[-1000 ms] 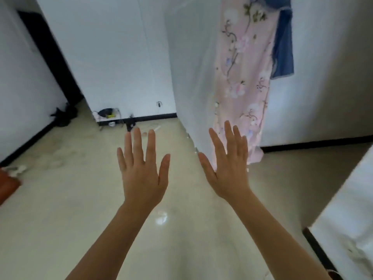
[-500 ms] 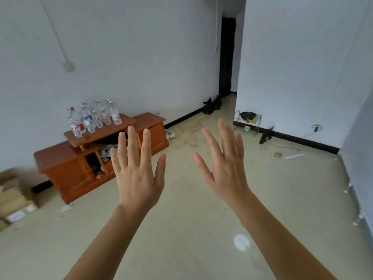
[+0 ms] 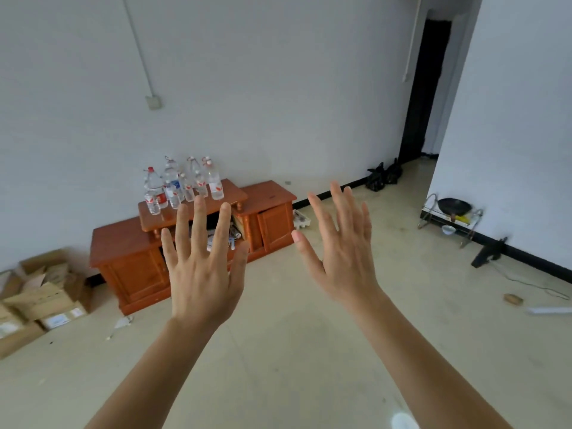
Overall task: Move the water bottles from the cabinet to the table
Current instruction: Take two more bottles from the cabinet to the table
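Both arms stretched out in front, backs of hands toward me. My left hand (image 3: pixel 201 274): fingers spread wide, pointing up, nothing held. My right hand (image 3: pixel 343 258): also splayed open, tilted a bit to the left, thumb out, empty. Hands apart, not touching each other or any obj.

Water bottles (image 3: pixel 182 187): cluster of clear plastic ones w/ red caps, standing upright on the raised middle shelf of the wooden cabinet (image 3: pixel 133 261), against the white wall. Can't count them exactly, they overlap. Well apart from both hands; my left fingertips just overlap the cabinet's open middle compartment in view. Some clutter in that compartment, too small to tell what.

Vs 0.5 s ago: view has swung further left, cabinet + bottles now nearer frame center instead of far left and look bigger. Hands in approx same pose, still open. Vs 1 s ago: the pink floral cloth is out of view, cabinet side of room now visible.

Other: cardboard boxes (image 3: pixel 40 292) on floor left of cabinet. Dark doorway (image 3: pixel 427 88) far right of the wall. Small wire rack w/ black pan (image 3: pixel 453 207) by right wall.
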